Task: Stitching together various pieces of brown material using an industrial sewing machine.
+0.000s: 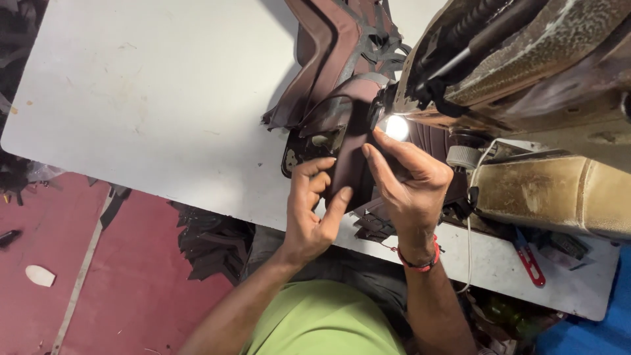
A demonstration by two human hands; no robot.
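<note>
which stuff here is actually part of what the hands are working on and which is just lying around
In use:
- dark brown leather piece, held by left hand and right hand
- sewing machine with its lamp
- stitched brown pieces behind the needle

Lying about:
- red-handled snips
- brown offcuts on the floor
- white scrap on the floor

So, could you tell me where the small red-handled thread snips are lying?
The small red-handled thread snips lie on the white table at lower right, below the sewing machine.

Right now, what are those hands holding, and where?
Both hands, left hand and right hand, pinch a dark brown leather piece along its side edges.
</note>
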